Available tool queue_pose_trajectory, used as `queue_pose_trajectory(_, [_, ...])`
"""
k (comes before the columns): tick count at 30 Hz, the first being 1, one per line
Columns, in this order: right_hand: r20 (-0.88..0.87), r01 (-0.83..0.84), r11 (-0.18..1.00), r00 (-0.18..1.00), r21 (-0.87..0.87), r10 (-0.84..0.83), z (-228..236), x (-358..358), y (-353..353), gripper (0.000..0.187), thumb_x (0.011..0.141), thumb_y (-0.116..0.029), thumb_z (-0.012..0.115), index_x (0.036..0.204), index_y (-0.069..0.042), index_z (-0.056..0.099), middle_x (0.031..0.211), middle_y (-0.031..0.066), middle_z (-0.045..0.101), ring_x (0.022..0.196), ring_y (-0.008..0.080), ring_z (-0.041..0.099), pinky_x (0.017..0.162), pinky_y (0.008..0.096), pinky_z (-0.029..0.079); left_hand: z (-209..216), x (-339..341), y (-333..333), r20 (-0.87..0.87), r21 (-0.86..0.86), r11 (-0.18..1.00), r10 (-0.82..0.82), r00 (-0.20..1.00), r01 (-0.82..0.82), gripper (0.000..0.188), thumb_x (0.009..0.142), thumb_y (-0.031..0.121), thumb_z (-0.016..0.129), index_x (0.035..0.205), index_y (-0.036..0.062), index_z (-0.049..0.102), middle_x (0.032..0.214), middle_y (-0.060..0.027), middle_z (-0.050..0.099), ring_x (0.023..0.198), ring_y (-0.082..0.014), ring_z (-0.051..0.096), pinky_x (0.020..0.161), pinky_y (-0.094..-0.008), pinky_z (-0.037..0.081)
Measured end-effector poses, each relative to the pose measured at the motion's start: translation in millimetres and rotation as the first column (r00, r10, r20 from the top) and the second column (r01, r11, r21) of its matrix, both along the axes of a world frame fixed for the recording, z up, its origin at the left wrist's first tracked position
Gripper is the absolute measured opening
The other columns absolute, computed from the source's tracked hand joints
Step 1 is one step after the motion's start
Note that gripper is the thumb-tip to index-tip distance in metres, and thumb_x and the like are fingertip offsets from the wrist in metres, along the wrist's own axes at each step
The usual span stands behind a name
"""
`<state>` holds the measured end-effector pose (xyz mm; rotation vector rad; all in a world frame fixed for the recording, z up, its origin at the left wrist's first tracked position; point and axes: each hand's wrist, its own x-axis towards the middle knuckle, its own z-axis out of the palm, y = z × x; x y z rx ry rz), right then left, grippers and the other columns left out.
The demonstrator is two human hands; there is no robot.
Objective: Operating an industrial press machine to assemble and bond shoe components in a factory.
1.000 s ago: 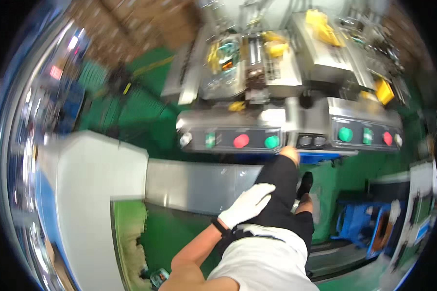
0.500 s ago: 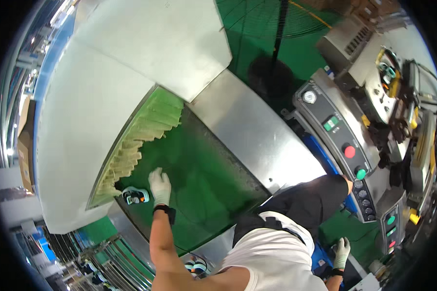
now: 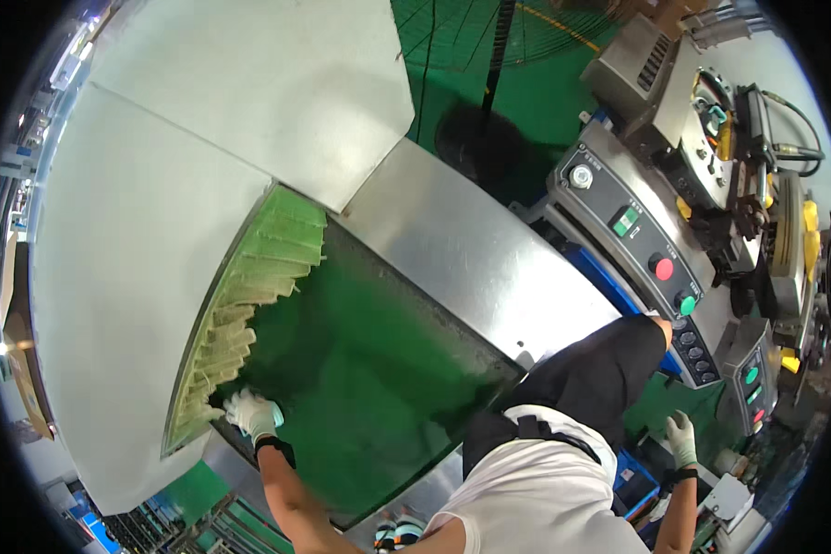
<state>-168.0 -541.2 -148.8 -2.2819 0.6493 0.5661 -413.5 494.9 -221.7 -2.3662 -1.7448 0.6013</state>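
My left hand point(image 3: 251, 413), in a pale work glove, is closed over a small shoe point(image 3: 278, 415). Only a light teal edge of that shoe shows beside the fingers. It is on the green belt point(image 3: 360, 369), close to the lower end of a hanging curtain of yellow-green strips point(image 3: 240, 305). Over on the right, past my dark shorts, my gloved right hand point(image 3: 681, 438) hangs with fingers apart and nothing in it.
A white machine housing point(image 3: 138, 231) rises around the curtain. Steel plate point(image 3: 475, 249) borders the belt. At right stands a machine with a button panel point(image 3: 632, 226). More shoes point(image 3: 399, 530) sit at the bottom edge. A fan point(image 3: 489, 92) stands at the back.
My left hand has moved left from beside the shoe onto it and closed over it. My right hand has come up a little. The whole view has shifted slightly.
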Motion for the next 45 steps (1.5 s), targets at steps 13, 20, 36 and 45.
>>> queue_pose_trajectory(13, [0.01, -0.02, 0.992, 1.0, -0.123, 0.021, 31.2, -21.5, 35.8, 0.048, 0.105, -0.016, 0.07, 0.145, 0.009, 0.06, 0.129, 0.0158, 0.076, 0.116, 0.0219, 0.072, 0.1, 0.0354, 0.058, -76.1, 277.2, 134.0, 0.623, -0.069, 0.805, -0.427, 0.656, 0.59, 0.055, 0.108, 0.045, 0.057, 0.148, 0.0077, 0.064, 0.16, -0.019, 0.059, 0.141, -0.0436, 0.055, 0.124, -0.0537, 0.039])
queue_pose_trajectory(20, [-0.199, 0.081, 0.994, 0.978, 0.07, -0.066, -6.3, 3.2, 40.5, 0.059, 0.104, -0.02, 0.073, 0.152, 0.009, 0.055, 0.148, 0.023, 0.067, 0.136, 0.0302, 0.066, 0.115, 0.0386, 0.052, -45.7, 203.3, 24.7, 0.513, -0.636, 0.53, 0.833, -0.206, 0.56, 0.042, 0.104, 0.022, 0.074, 0.141, 0.0048, 0.065, 0.137, -0.0128, 0.072, 0.115, -0.0321, 0.071, 0.098, -0.0488, 0.06])
queue_pose_trajectory(36, [0.413, -0.624, 0.723, 0.766, 0.298, 0.491, 96.5, 149.2, 309.4, 0.065, 0.1, -0.025, 0.079, 0.153, 0.004, 0.057, 0.146, 0.026, 0.066, 0.13, 0.0384, 0.069, 0.113, 0.0431, 0.055, 17.0, 250.6, -166.4, 0.833, -0.246, 0.95, 0.106, 0.544, 0.192, 0.048, 0.111, 0.039, 0.06, 0.125, -0.0067, 0.067, 0.099, -0.0267, 0.075, 0.093, -0.044, 0.073, 0.085, -0.0508, 0.057])
queue_pose_trajectory(45, [0.301, -0.694, 0.475, 0.687, 0.542, 0.661, 145.9, 167.9, 412.9, 0.099, 0.091, -0.052, 0.082, 0.161, 0.007, 0.042, 0.135, 0.0367, 0.067, 0.123, 0.0511, 0.068, 0.109, 0.0499, 0.055, 139.5, 361.2, -376.5, 0.939, -0.323, 0.339, 0.234, 0.253, 0.884, 0.053, 0.115, 0.05, 0.049, 0.114, 0.0012, 0.069, 0.1, -0.0046, 0.072, 0.09, -0.0143, 0.068, 0.083, -0.0315, 0.055])
